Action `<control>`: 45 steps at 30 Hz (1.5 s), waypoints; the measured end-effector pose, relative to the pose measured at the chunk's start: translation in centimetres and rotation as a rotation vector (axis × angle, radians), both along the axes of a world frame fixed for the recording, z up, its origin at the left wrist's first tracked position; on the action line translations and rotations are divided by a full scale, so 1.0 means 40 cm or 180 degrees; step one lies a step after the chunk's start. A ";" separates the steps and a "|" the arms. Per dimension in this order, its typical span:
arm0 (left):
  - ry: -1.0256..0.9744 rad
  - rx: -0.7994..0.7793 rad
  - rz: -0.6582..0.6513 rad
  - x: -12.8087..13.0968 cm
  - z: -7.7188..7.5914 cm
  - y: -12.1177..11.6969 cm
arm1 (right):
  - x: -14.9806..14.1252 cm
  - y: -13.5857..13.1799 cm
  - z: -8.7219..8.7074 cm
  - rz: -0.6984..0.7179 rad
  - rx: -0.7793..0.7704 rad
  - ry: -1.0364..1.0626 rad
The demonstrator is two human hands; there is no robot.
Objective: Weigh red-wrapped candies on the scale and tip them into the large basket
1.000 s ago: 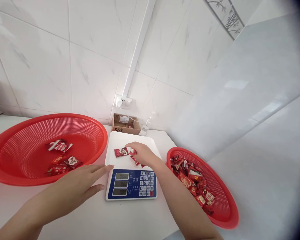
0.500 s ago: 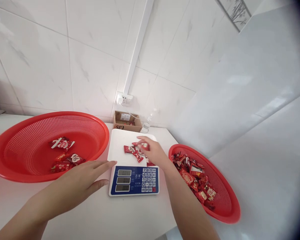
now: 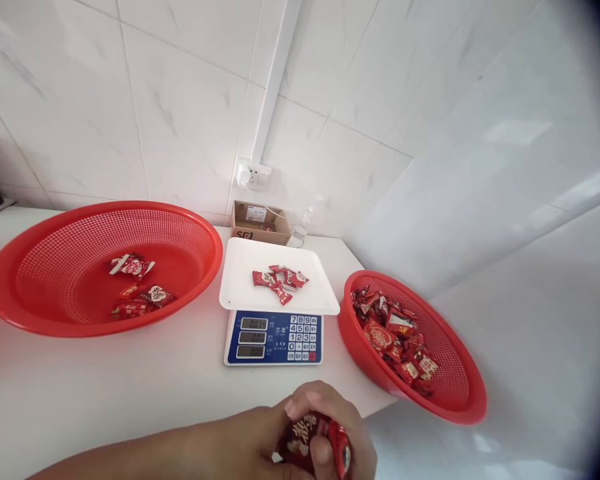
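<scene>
My left hand (image 3: 260, 437) and my right hand (image 3: 353, 427) are together at the bottom edge, closed around red wrapped candies (image 3: 303, 437). Fingers of my right hand curl over the top, and its fingertip touches my left hand. Most of my left fingers are hidden behind the wrappers. Beyond the hands stands a digital scale (image 3: 275, 338) with a blue keypad panel. On its white tray (image 3: 240, 287) lies a small cluster of red wrapped candies (image 3: 283, 293), apart from both hands.
A wide red basket (image 3: 40, 313) on the left has a few candy packets in it. At right, another red basket (image 3: 460, 360) holds many packets and overhangs the table edge. Against the tiled wall are a cardboard box (image 3: 260, 230), a clear bottle (image 3: 300, 230) and a socket (image 3: 254, 175).
My right hand has left the scale tray and come down toward me. My left hand has moved right to meet it, and candies now show between them. The view has shifted slightly.
</scene>
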State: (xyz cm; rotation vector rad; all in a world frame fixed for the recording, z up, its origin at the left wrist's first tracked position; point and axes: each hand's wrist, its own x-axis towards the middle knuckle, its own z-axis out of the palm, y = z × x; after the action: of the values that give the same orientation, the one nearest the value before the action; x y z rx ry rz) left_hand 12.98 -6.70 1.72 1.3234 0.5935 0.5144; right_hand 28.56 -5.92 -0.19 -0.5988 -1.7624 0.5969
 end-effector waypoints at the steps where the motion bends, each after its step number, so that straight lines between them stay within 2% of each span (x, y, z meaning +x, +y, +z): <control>1: -0.0031 -0.0127 0.0087 0.004 -0.004 -0.001 | -0.001 -0.003 -0.005 0.0048 -0.0063 -0.0017; 5: -0.0127 -0.0620 0.0316 0.003 -0.005 0.002 | -0.009 -0.001 -0.009 0.0323 -0.0119 -0.0200; 8: 0.0065 -0.0350 0.0391 -0.015 0.008 0.005 | -0.024 0.007 -0.006 0.0132 0.0137 -0.0052; 11: 0.0550 0.0058 0.0272 -0.047 0.032 0.006 | -0.031 0.033 -0.004 -0.0435 0.0318 0.0297; 13: 0.0866 0.0386 0.0093 -0.069 0.052 0.004 | -0.021 0.072 -0.006 -0.0888 0.0077 0.0232; 16: 0.1100 0.0750 -0.0083 -0.090 0.080 -0.001 | 0.003 0.167 -0.008 -0.1420 -0.0585 -0.0545; 21: 0.1346 0.0951 0.0033 -0.101 0.108 -0.008 | 0.012 0.330 -0.004 -0.1772 -0.1036 -0.1511; 24: 0.1581 0.1057 0.0135 -0.107 0.116 -0.010 | -0.002 0.373 0.000 -0.1733 -0.1063 -0.1836; 27: 0.1665 0.1167 0.0045 -0.111 0.119 -0.012 | -0.008 0.366 0.008 -0.1640 -0.0820 -0.1566; 32: 0.1419 0.1552 -0.0336 -0.116 0.135 -0.013 | 0.029 0.288 0.028 -0.1805 -0.0583 -0.0525; 35: 0.1277 0.1628 -0.0246 -0.130 0.152 -0.015 | 0.068 0.241 0.027 -0.1954 -0.0635 -0.0105; 38: 0.1189 0.1642 -0.0046 -0.151 0.157 -0.021 | 0.099 0.208 0.017 -0.2048 -0.0872 0.0000; 42: 0.0920 0.1665 -0.0195 -0.163 0.150 -0.027 | 0.109 0.183 0.008 -0.1982 -0.0993 -0.0067; 45: 0.1102 0.1362 -0.0081 -0.157 0.164 -0.026 | 0.100 0.176 0.011 -0.1797 -0.0907 -0.0110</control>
State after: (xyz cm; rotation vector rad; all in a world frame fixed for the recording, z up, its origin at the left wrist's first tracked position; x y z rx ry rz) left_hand 6.70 -7.73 8.27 1.8462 0.7767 0.4053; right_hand 32.57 1.12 0.24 -1.2563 -1.4511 0.4389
